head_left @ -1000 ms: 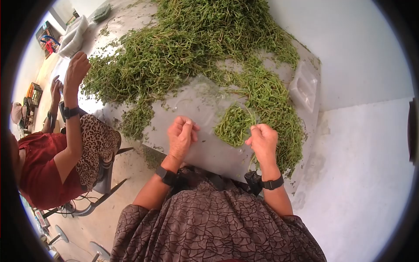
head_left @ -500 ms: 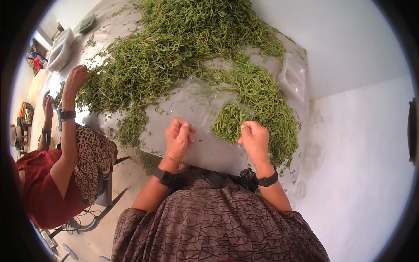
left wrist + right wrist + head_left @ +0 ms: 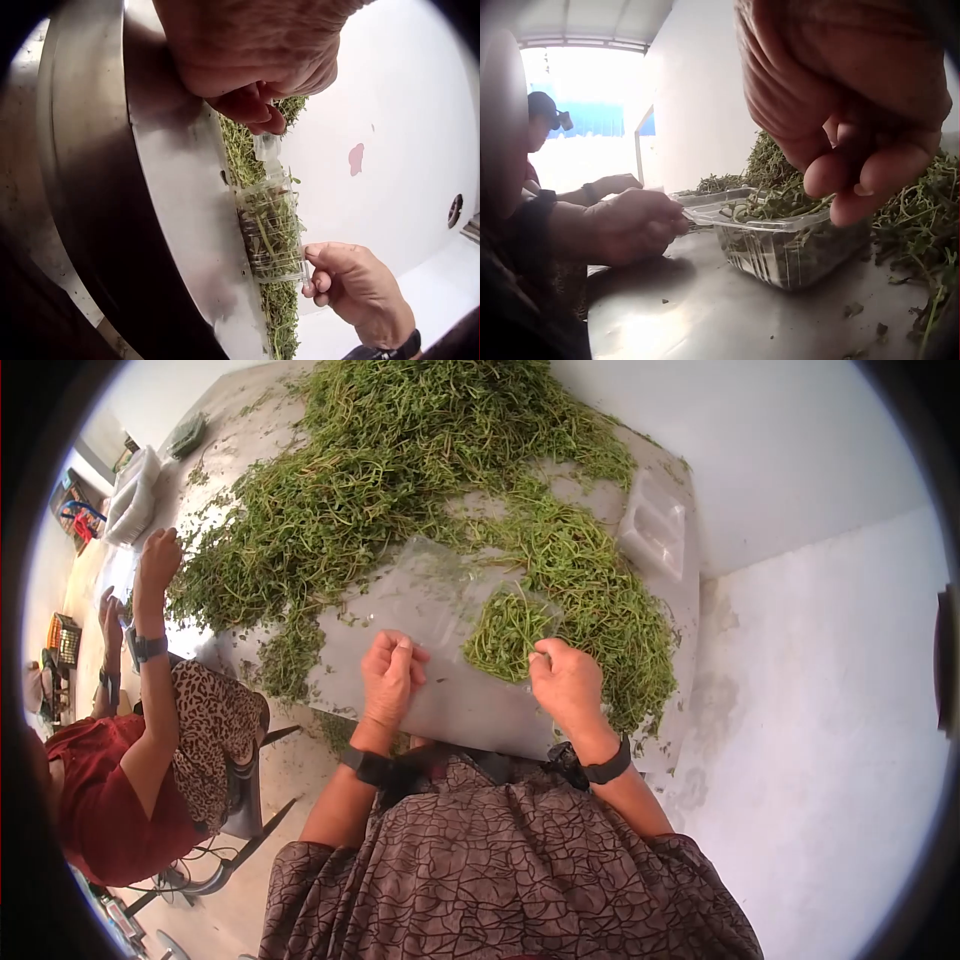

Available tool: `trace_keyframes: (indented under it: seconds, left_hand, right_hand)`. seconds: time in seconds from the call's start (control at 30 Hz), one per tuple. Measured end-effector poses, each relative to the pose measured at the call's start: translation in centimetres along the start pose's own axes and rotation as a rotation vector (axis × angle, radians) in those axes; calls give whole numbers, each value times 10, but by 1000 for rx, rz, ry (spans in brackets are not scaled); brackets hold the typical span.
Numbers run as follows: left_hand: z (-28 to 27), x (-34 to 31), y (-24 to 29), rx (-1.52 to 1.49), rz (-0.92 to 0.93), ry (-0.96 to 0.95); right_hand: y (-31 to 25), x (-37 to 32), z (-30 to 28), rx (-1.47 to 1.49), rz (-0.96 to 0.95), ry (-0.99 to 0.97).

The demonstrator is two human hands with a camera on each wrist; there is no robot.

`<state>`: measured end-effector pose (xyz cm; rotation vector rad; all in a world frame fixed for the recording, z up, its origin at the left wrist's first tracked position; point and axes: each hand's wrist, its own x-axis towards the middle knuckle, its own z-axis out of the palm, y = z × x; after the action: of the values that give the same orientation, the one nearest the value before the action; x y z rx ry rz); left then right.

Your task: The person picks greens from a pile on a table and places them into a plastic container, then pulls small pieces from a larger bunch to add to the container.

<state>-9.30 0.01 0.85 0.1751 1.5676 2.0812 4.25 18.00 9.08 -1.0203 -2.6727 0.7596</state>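
A clear plastic container [image 3: 497, 672] [image 3: 780, 259] full of green stems stands on the metal table, its transparent lid folded out to the left. Near the lid, my left hand [image 3: 392, 678] [image 3: 259, 56] [image 3: 634, 225] has its fingers curled, with nothing visible in them. At the container's right edge my right hand [image 3: 570, 685] [image 3: 360, 289] [image 3: 855, 97] has thumb and fingers together, and appears to pinch a thin green stem in the right wrist view. Part of the grip is hidden behind the fingertips.
A large heap of greens [image 3: 400, 470] spreads behind and right of the container. An empty compartment tray [image 3: 655, 525] lies at the right, stacked clear containers [image 3: 132, 500] at the far left. Another person in red [image 3: 110, 790] sits at the left by the table.
The long stem that hung below my right hand is no longer visible there. My right hand stays beside the container. The head view has shifted, and the other person's raised hand is lower against the table.
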Motion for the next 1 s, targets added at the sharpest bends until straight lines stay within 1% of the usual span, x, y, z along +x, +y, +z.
trace_keyframes:
  seconds: [0.07,0.13,0.27,0.37,0.43,0.57,0.63,0.67,0.73,0.83,0.97,1.0]
  left_hand:
    - [-1,0,-1,-37,7,7]
    - [-1,0,2,3,11,9]
    - [1,-1,3,-15,20,24]
    - [0,-1,4,79,37,34]
    - [0,-1,3,98,44,36]
    - [0,0,3,93,46,41]
    - [0,-1,3,93,52,43]
    - [0,-1,3,95,54,47]
    - [1,-1,3,91,55,53]
    - [1,-1,2,122,68,66]
    - [1,0,1,128,82,75]
    - [2,-1,1,141,98,74]
  right_hand:
    - [6,-1,3,23,-36,3]
    - [9,0,2,155,-63,21]
    - [11,1,-6,151,-47,17]
    - [15,-1,-3,169,-110,11]
    - [14,-3,-2,70,-165,-75]
    - [10,-4,-3,55,-161,-138]
    - [7,-3,-6,148,-122,-210]
    - [7,-2,-6,151,-125,-212]
    - [8,0,-6,113,-121,-272]
    - [8,-2,-6,60,-126,-294]
    - [9,4,-15,134,-125,-295]
    - [9,7,-16,169,-139,-214]
